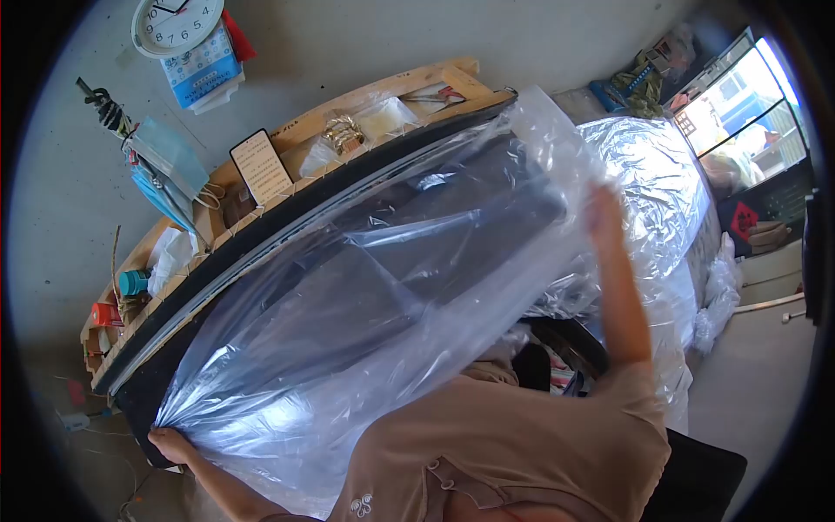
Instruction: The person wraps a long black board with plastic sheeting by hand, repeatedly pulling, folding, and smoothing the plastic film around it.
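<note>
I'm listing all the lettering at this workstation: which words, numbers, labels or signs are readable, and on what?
"10", "9", "8", "7", "6", "5", "4": wall clock.
Hanging calendar: print too small to read.
Phone: lines of text, too small.
Red sign, far right: too blurred.
Shirt: emblem, no readable letters.

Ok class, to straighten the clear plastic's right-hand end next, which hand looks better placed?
Probably the right hand: though blurred, it is at that end of the clear plastic, while the left hand pinches the gathered opposite end.
</note>
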Demonstrator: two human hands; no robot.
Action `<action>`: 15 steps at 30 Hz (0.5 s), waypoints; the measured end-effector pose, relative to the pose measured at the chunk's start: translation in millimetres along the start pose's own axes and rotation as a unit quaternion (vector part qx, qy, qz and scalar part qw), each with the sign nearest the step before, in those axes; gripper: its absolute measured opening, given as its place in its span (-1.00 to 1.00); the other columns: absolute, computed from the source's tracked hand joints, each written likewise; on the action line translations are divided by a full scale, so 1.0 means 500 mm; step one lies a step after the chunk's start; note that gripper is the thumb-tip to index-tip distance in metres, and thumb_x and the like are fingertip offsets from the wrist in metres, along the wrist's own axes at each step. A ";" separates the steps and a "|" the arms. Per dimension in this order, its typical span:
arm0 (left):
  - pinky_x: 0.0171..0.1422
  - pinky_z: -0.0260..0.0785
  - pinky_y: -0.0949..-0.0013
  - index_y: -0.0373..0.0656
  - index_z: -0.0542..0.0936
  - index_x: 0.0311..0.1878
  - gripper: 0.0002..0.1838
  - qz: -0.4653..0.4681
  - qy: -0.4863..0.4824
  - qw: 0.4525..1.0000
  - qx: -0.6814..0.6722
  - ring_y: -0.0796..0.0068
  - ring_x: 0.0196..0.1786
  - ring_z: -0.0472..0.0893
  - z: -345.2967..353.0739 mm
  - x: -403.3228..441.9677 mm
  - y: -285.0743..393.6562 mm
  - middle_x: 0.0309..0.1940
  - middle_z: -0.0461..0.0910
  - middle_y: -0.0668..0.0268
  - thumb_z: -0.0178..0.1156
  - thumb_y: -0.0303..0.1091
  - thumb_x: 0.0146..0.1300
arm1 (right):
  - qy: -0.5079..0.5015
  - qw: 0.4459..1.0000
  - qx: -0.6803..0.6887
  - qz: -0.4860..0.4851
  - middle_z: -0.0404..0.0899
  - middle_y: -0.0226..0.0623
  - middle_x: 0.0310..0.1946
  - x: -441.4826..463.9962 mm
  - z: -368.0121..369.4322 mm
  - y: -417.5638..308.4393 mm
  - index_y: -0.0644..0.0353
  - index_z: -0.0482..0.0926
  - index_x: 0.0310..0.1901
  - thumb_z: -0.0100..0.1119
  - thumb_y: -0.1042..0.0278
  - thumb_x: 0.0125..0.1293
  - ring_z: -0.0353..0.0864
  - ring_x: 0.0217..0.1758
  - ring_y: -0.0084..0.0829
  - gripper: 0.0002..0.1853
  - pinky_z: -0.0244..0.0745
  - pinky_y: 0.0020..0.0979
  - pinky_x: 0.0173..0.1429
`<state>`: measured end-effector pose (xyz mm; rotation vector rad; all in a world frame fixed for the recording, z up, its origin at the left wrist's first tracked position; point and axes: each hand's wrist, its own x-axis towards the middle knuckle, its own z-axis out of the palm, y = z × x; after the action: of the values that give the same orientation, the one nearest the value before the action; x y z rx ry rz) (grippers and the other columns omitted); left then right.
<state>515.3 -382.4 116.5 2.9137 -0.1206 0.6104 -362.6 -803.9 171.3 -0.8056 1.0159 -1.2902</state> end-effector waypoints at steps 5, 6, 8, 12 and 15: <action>-0.18 0.38 -0.10 -0.03 0.44 -0.04 -0.59 -0.023 -0.025 0.999 0.002 -0.12 -0.17 0.55 0.003 -0.004 -0.002 -0.18 0.58 0.03 -0.30 0.01 0.37 | 0.203 0.812 -0.464 -0.291 0.35 -0.45 -0.68 -0.006 0.100 -0.181 0.28 0.45 -0.54 0.26 0.22 0.12 0.26 -0.59 -0.52 -0.70 0.24 -0.41 -0.43; -0.20 0.38 -0.10 -0.03 0.43 -0.05 -0.58 -0.017 -0.021 1.000 -0.009 -0.13 -0.18 0.55 0.008 0.005 -0.010 -0.18 0.58 0.02 -0.31 0.02 0.37 | 0.176 0.726 -0.634 -0.200 0.47 -0.30 -0.62 0.010 0.024 -0.150 0.29 0.47 -0.43 0.25 0.17 0.12 0.47 -0.52 -0.37 -0.69 0.35 -0.30 -0.37; -0.23 0.38 -0.08 -0.03 0.44 -0.08 -0.59 -0.023 -0.024 0.999 -0.004 -0.13 -0.19 0.55 0.011 0.012 -0.009 -0.20 0.58 0.01 -0.28 0.05 0.37 | 0.179 0.494 -0.851 0.007 0.56 -0.02 -0.19 -0.008 -0.089 -0.068 0.23 0.41 -0.05 0.13 0.25 0.14 0.55 -0.09 -0.03 -0.63 0.43 -0.04 -0.10; -0.22 0.40 0.01 -0.08 0.48 -0.07 -0.62 0.047 0.009 0.996 -0.071 -0.05 -0.18 0.56 0.000 -0.002 -0.011 -0.19 0.58 0.07 -0.18 -0.02 0.38 | 0.248 0.467 -0.823 -0.210 0.43 -0.08 0.05 -0.030 -0.015 0.032 0.21 0.38 0.08 0.10 0.48 0.05 0.34 0.19 -0.09 -0.52 0.24 -0.10 0.20; -0.16 0.42 0.08 -0.10 0.49 -0.03 -0.64 0.066 0.021 0.994 -0.079 0.02 -0.14 0.57 -0.002 0.004 -0.010 -0.15 0.58 0.12 -0.12 -0.06 0.37 | 0.041 0.602 -0.722 -0.339 0.23 -0.08 0.26 -0.028 0.189 0.085 0.24 0.29 0.22 0.14 0.26 0.17 0.18 0.33 -0.10 -0.43 -0.01 -0.14 0.39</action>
<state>517.5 -377.5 117.4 2.7549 -0.3426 0.6518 -258.6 -790.7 169.1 -2.5942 1.9201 -0.7996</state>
